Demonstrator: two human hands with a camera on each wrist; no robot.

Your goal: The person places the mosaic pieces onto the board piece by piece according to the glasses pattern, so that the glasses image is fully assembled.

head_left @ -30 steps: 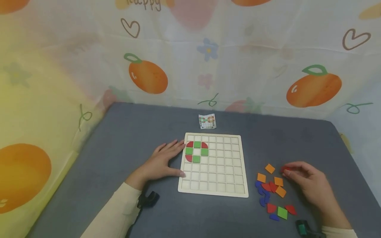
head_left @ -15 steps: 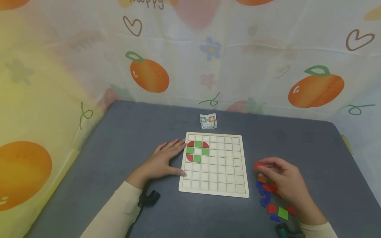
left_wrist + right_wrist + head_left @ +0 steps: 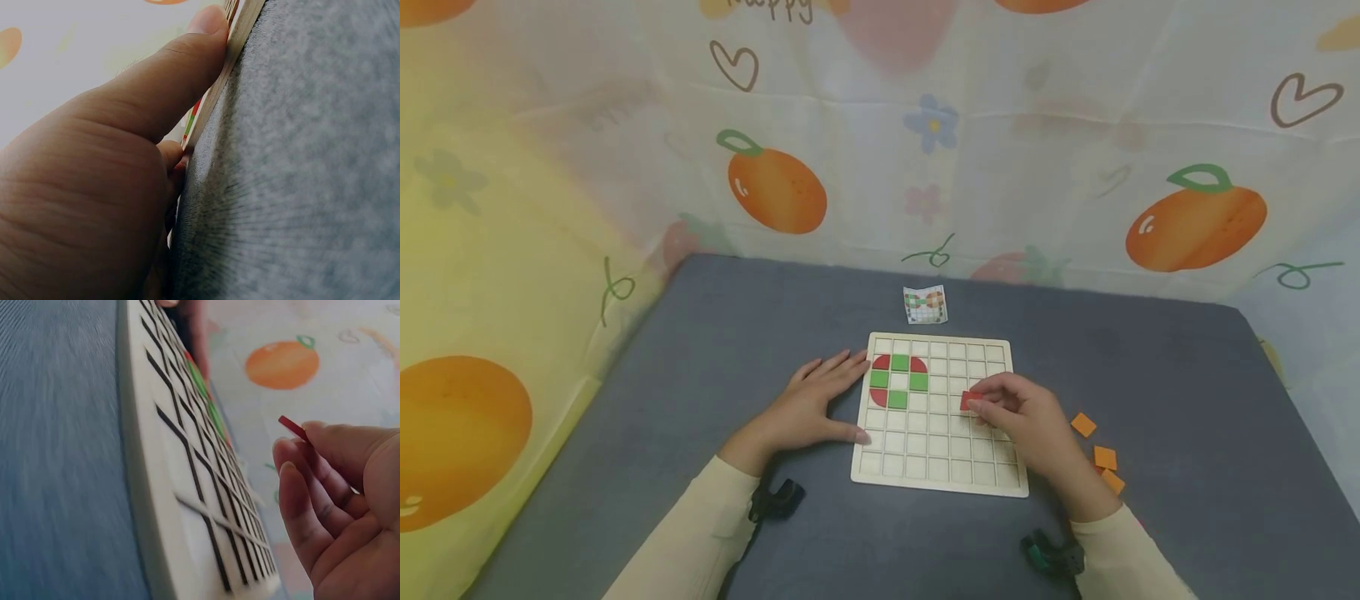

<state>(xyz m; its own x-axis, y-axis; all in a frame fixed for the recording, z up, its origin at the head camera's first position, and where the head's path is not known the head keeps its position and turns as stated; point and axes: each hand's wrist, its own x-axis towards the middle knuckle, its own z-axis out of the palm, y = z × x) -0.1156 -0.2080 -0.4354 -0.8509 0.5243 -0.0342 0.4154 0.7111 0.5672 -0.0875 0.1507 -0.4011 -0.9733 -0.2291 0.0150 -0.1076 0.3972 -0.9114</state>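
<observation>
A square wooden grid board (image 3: 940, 487) lies on the dark grey table. Along its left edge rests my left hand (image 3: 805, 408), fingers extended, with the thumb on the rim; the left wrist view shows that thumb (image 3: 206, 37) against the board's edge. My right hand (image 3: 1026, 421) pinches a thin red tile (image 3: 969, 401) between thumb and fingers, over the right half of the grid. In the right wrist view the red tile (image 3: 292, 427) is held above the board's surface. Red rounded-corner tiles and green square tiles (image 3: 897, 400) form a ring in the upper left cells.
Behind the board lies a small printed card (image 3: 925, 306) with a coloured pattern. Several orange square tiles (image 3: 1083, 425) sit right of the board, and my right forearm hides other loose pieces there. A patterned cloth (image 3: 865, 183) hangs behind the table.
My right hand has carried the red tile leftward from the loose pieces to over the board. My left hand stays at the board's left edge.
</observation>
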